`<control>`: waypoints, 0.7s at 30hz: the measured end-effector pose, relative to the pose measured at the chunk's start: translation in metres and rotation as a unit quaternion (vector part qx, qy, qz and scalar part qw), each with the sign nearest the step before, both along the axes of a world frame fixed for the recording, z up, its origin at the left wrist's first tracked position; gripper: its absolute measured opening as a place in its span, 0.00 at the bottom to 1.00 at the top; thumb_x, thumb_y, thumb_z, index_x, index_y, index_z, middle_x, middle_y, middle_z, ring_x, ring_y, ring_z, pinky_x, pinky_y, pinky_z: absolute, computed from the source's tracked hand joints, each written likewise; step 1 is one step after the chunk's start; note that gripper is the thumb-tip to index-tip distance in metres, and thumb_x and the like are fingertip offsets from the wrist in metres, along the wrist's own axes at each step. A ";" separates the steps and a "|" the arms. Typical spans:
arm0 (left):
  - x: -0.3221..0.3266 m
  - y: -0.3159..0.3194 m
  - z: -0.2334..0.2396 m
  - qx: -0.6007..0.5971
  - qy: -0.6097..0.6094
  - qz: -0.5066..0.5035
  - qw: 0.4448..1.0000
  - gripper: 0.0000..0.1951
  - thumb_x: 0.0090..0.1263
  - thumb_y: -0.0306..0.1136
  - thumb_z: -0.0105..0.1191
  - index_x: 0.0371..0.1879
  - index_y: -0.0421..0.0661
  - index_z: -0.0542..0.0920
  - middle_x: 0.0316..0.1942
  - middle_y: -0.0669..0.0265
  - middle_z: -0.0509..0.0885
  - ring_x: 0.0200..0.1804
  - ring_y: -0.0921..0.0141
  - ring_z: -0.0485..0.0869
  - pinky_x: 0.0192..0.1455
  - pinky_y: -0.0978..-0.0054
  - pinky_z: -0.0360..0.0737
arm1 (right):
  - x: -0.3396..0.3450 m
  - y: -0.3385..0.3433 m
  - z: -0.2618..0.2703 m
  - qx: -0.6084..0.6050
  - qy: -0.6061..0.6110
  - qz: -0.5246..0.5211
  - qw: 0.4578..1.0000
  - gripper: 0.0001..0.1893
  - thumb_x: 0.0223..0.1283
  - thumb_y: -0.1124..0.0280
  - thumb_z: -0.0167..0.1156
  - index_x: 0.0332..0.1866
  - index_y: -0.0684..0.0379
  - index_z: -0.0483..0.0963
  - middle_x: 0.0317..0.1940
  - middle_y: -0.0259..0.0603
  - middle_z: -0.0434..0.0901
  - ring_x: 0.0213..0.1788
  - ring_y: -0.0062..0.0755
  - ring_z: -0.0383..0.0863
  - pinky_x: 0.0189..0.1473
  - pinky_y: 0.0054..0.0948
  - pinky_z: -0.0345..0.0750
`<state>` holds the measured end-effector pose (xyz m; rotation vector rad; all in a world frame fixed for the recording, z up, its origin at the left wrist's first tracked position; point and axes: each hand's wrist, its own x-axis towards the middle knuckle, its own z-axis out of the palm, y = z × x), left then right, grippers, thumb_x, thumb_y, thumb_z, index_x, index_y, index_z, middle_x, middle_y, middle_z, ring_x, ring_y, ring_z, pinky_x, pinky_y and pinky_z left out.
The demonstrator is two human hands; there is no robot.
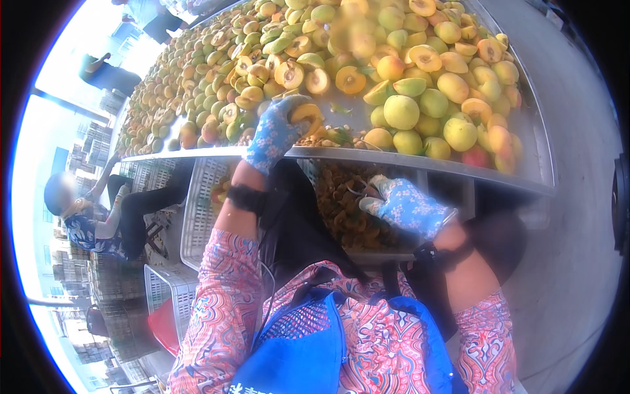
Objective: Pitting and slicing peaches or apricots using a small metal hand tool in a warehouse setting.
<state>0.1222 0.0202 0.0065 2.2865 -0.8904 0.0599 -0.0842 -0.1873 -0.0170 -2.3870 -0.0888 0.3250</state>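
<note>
My left hand (pixel 279 129), in a blue floral glove, holds a cut yellow peach half (pixel 307 119) just above the near rim of the metal table (pixel 344 156). Below the rim, my right hand (pixel 406 204), gloved alike, grips a small tool (pixel 355 191) whose thin curved metal end sticks out past the fingers. The tool's handle is mostly hidden. Under that hand, a container holds a heap of brown fruit waste (pixel 347 216), perhaps pits. Small pit pieces (pixel 327 138) lie along the table edge, close to my left hand.
Whole and halved peaches (pixel 433 106) are piled to the right on the table, with many more halves (pixel 211 74) to the left. White plastic crates (pixel 197 212) stand below at left. A seated person (pixel 98 221) is beside them; others stand farther back. A red object (pixel 165 325) lies in a lower crate.
</note>
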 end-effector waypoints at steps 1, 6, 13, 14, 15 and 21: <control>-0.015 0.009 0.005 -0.074 0.074 -0.028 0.994 0.23 0.59 0.28 0.64 0.55 0.43 0.79 0.48 0.62 0.82 0.51 0.65 0.83 0.57 0.70 0.78 | 0.002 0.006 0.007 0.113 -0.018 -0.027 0.993 0.21 0.65 0.58 0.58 0.51 0.67 0.74 0.40 0.60 0.82 0.46 0.59 0.81 0.49 0.46 0.77; -0.090 0.006 -0.004 -0.308 0.356 -0.005 0.882 0.20 0.70 0.36 0.59 0.56 0.38 0.78 0.47 0.62 0.84 0.49 0.70 0.83 0.56 0.72 0.80 | 0.009 0.039 -0.008 0.213 -0.256 -0.092 0.938 0.19 0.64 0.58 0.61 0.48 0.66 0.73 0.29 0.57 0.82 0.35 0.56 0.83 0.37 0.48 0.77; -0.130 -0.028 -0.023 -0.472 0.447 -0.002 0.760 0.16 0.77 0.38 0.49 0.54 0.41 0.78 0.47 0.60 0.83 0.47 0.68 0.83 0.53 0.71 0.80 | -0.006 0.045 -0.012 0.057 -0.267 -0.112 0.955 0.21 0.64 0.57 0.60 0.47 0.68 0.73 0.25 0.53 0.81 0.29 0.54 0.82 0.32 0.47 0.78; -0.132 -0.029 -0.022 -0.479 0.446 -0.003 0.756 0.17 0.76 0.39 0.50 0.56 0.40 0.77 0.50 0.56 0.82 0.51 0.63 0.84 0.56 0.66 0.82 | -0.007 0.045 -0.014 0.056 -0.266 -0.113 0.956 0.21 0.64 0.57 0.60 0.47 0.68 0.73 0.25 0.53 0.81 0.29 0.54 0.82 0.32 0.47 0.78; -0.131 -0.029 -0.024 -0.479 0.447 -0.003 0.755 0.17 0.76 0.39 0.50 0.56 0.40 0.77 0.50 0.56 0.82 0.51 0.63 0.84 0.56 0.66 0.82 | -0.008 0.047 -0.016 0.028 -0.286 -0.103 0.952 0.21 0.65 0.57 0.59 0.47 0.69 0.73 0.24 0.53 0.81 0.29 0.55 0.82 0.31 0.48 0.78; -0.135 -0.033 -0.027 -0.465 0.450 0.012 0.762 0.17 0.76 0.38 0.50 0.57 0.40 0.77 0.48 0.54 0.84 0.46 0.59 0.85 0.52 0.61 0.84 | -0.006 0.049 -0.025 0.039 -0.244 -0.113 0.962 0.22 0.66 0.57 0.57 0.48 0.70 0.72 0.23 0.55 0.80 0.28 0.55 0.82 0.31 0.48 0.78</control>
